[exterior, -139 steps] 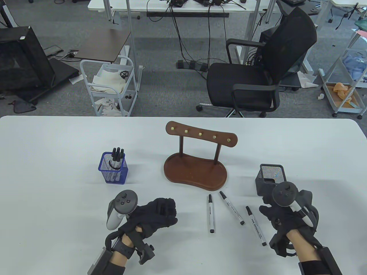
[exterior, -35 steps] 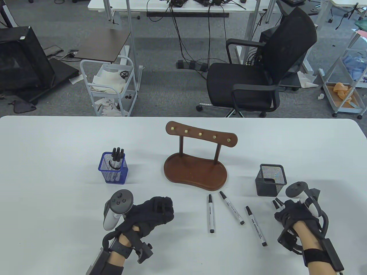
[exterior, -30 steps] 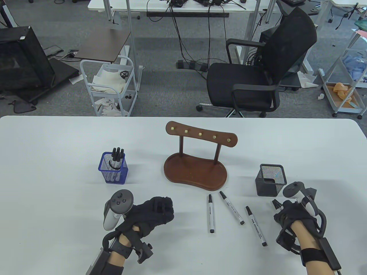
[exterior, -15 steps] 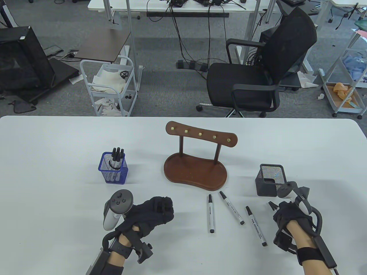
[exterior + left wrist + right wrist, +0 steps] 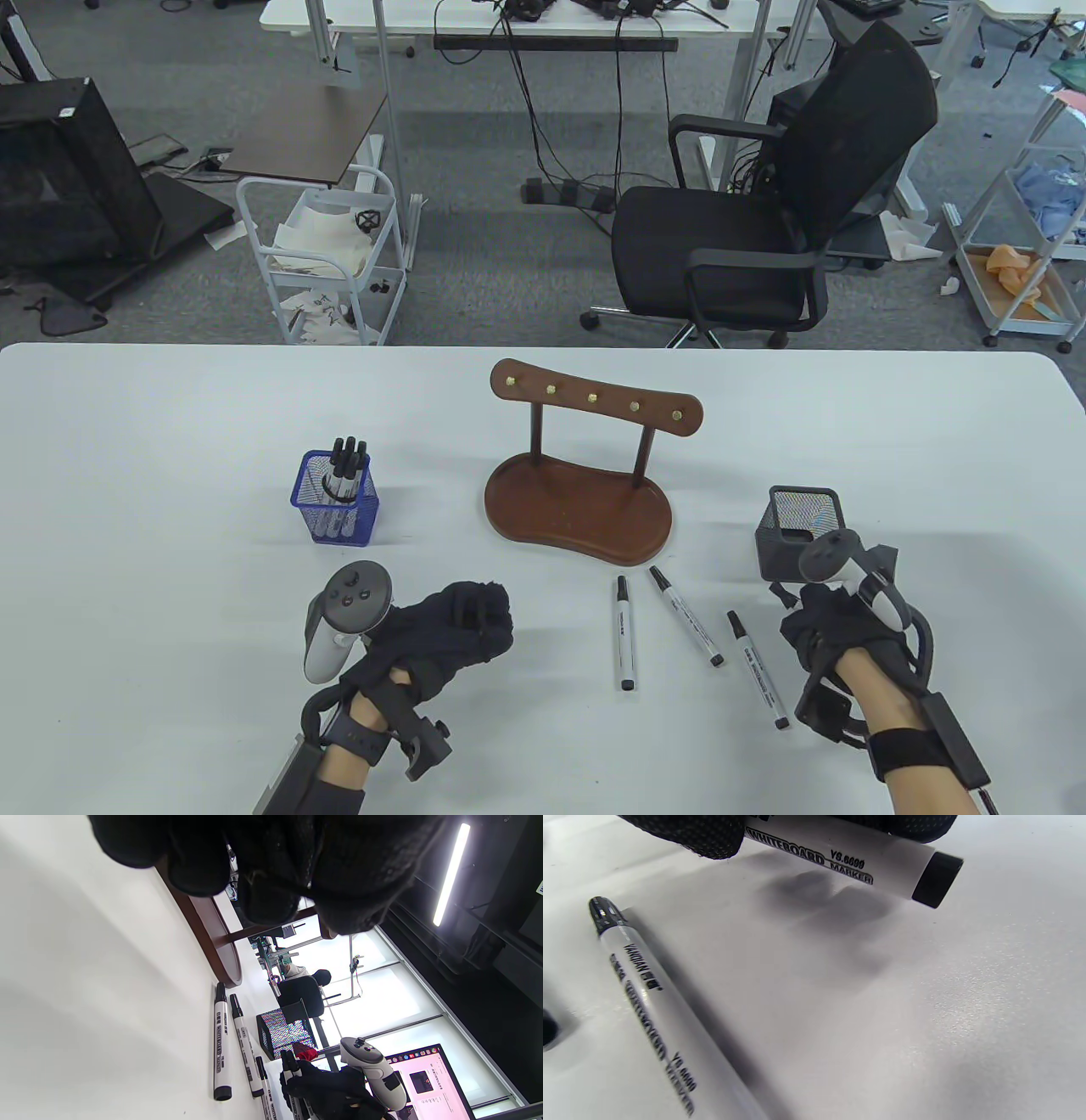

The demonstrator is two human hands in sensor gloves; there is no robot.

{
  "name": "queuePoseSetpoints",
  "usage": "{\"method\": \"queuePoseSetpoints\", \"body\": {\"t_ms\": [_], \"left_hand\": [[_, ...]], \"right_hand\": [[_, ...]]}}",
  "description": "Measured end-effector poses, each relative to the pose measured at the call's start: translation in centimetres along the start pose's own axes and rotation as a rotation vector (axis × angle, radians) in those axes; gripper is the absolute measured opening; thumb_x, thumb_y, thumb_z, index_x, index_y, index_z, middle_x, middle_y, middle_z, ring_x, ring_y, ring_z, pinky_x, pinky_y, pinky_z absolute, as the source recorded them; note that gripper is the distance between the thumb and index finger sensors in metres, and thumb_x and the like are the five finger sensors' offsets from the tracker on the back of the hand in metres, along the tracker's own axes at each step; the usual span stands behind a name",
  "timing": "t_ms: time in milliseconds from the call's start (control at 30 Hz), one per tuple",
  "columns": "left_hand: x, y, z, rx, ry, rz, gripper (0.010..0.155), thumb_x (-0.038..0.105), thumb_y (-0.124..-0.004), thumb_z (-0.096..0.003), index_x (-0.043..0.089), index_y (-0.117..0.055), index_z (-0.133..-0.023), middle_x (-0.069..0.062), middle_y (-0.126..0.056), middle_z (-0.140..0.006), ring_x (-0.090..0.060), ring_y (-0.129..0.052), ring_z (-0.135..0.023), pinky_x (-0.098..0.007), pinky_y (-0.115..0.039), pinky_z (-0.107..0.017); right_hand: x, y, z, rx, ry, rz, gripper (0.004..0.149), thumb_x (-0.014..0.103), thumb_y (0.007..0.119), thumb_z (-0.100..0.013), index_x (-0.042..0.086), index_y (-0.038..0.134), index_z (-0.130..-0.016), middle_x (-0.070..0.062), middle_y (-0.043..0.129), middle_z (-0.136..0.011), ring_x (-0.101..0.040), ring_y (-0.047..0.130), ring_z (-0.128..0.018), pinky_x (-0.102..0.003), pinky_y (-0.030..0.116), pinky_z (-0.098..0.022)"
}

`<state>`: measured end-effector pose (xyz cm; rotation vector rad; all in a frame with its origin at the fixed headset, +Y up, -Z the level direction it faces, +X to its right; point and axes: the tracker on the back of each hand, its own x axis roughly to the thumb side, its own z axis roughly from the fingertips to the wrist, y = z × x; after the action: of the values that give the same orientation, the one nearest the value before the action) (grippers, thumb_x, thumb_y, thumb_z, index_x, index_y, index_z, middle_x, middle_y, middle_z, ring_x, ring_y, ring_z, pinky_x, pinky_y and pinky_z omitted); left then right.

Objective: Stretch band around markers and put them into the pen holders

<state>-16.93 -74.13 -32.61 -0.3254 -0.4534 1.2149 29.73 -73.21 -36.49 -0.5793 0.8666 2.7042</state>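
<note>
Gripping smooth white markers [image 5: 848,857] with black caps in the right hand [image 5: 836,624], fingers curled round them, just in front of the black mesh holder [image 5: 802,531]. Curling the left hand [image 5: 450,632] loosely, contents impossible to tell. Lying loose between: three markers [image 5: 625,632]. Standing behind: blue mesh holder [image 5: 339,501], glossy wooden stand [image 5: 581,501].

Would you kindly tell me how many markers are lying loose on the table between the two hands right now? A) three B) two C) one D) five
A: three markers lie flat on the white table in front of the wooden stand: one, a second and a third.
</note>
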Motion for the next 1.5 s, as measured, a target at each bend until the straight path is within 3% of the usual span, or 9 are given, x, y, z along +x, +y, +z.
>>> {"method": "queuePoseSetpoints", "body": {"t_ms": [233, 567, 800, 933, 1100, 1233, 1500], "left_hand": [[-0.1, 0.0, 0.0, -0.005, 0.006, 0.001, 0.063, 0.037, -0.092, -0.0513, 0.01, -0.065, -0.102, -0.008, -0.09, -0.092, -0.038, -0.077, -0.091, -0.062, -0.064, -0.067], [-0.1, 0.0, 0.0, -0.006, 0.004, 0.006, 0.063, 0.037, -0.092, -0.0515, 0.011, -0.066, -0.102, -0.008, -0.09, -0.092, -0.038, -0.077, -0.091, -0.062, -0.064, -0.067], [0.0, 0.0, -0.1, -0.006, 0.001, 0.008, 0.062, 0.037, -0.091, -0.0517, 0.011, -0.066, -0.102, -0.008, -0.09, -0.092, -0.038, -0.077, -0.091, -0.062, -0.064, -0.068], [0.0, 0.0, 0.0, -0.004, 0.003, 0.013, 0.062, 0.036, -0.091, -0.0519, 0.011, -0.066, -0.102, -0.008, -0.09, -0.092, -0.038, -0.078, -0.091, -0.063, -0.064, -0.067], [0.0, 0.0, 0.0, -0.005, 0.004, 0.015, 0.062, 0.036, -0.091, -0.0519, 0.011, -0.066, -0.102, -0.008, -0.09, -0.092, -0.039, -0.078, -0.091, -0.063, -0.065, -0.067], [0.0, 0.0, 0.0, -0.004, 0.003, 0.016, 0.062, 0.036, -0.091, -0.0517, 0.011, -0.066, -0.102, -0.008, -0.09, -0.092, -0.039, -0.078, -0.091, -0.063, -0.065, -0.067], [0.0, 0.0, 0.0, -0.005, 0.003, 0.018, 0.062, 0.036, -0.091, -0.0518, 0.011, -0.066, -0.102, -0.008, -0.09, -0.092, -0.039, -0.078, -0.091, -0.063, -0.065, -0.067]], "right_hand": [[0.7, 0.2, 0.7, 0.037, -0.052, -0.028, 0.044, 0.036, 0.068, -0.055, 0.023, 0.052, -0.094, -0.006, 0.067, -0.099, -0.033, 0.075, -0.083, -0.057, 0.063, -0.069], [0.7, 0.6, 1.3, 0.057, -0.099, -0.082, 0.044, 0.035, 0.069, -0.055, 0.021, 0.055, -0.094, -0.007, 0.084, -0.092, -0.034, 0.091, -0.078, -0.056, 0.076, -0.063], [0.7, 0.9, 1.7, 0.058, -0.123, -0.107, 0.044, 0.035, 0.069, -0.055, 0.028, 0.053, -0.096, 0.0, 0.086, -0.083, -0.029, 0.091, -0.072, -0.056, 0.075, -0.062], [0.8, 1.3, 1.7, 0.075, -0.147, -0.086, 0.047, 0.035, 0.072, -0.055, 0.035, 0.049, -0.096, 0.003, 0.082, -0.079, -0.024, 0.087, -0.065, -0.053, 0.072, -0.063], [0.9, 2.0, 1.6, 0.074, -0.137, -0.052, 0.056, 0.041, 0.079, -0.052, 0.031, 0.049, -0.098, 0.006, 0.085, -0.068, -0.019, 0.09, -0.051, -0.049, 0.079, -0.053], [1.0, 2.7, 1.6, 0.06, -0.124, -0.022, 0.068, 0.048, 0.083, -0.048, 0.026, 0.048, -0.102, 0.006, 0.085, -0.067, -0.018, 0.09, -0.05, -0.048, 0.08, -0.051], [1.5, 3.0, 1.6, 0.016, -0.094, 0.019, 0.064, 0.044, 0.089, -0.047, 0.028, 0.057, -0.1, 0.006, 0.086, -0.069, -0.019, 0.091, -0.051, -0.049, 0.08, -0.052]]}}
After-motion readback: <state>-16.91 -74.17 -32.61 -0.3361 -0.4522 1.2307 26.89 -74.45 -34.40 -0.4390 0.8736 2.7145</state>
